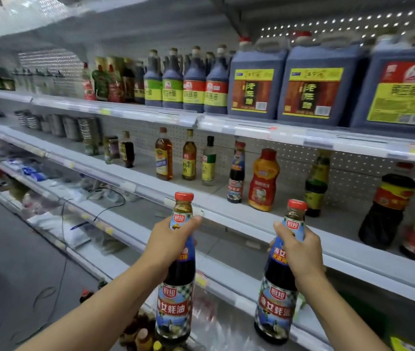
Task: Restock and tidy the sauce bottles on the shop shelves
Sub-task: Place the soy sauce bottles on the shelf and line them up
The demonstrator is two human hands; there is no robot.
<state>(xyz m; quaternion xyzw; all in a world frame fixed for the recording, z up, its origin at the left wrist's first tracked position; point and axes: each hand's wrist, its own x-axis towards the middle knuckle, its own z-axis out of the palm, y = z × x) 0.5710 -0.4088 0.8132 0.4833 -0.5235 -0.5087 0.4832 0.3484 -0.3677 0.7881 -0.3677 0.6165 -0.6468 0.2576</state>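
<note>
Sauce bottles upright, gripped at shoulders by raised hands.

Both forearms rise from the lower edge of the view, bare to the wrist, and angle up and inward toward the middle. The left hand sits a little higher than the right hand, and the 2 are well apart, roughly level with each other. Each hand is closed in a wrap grip with its back toward the camera. The left thumb points up and to the right, its tip clear of the curled fingers (only 1 fingertip shows past the far side). The right thumb lies up along the left side of its grip, the wrist bent slightly inward, knuckles facing the viewer.
</note>
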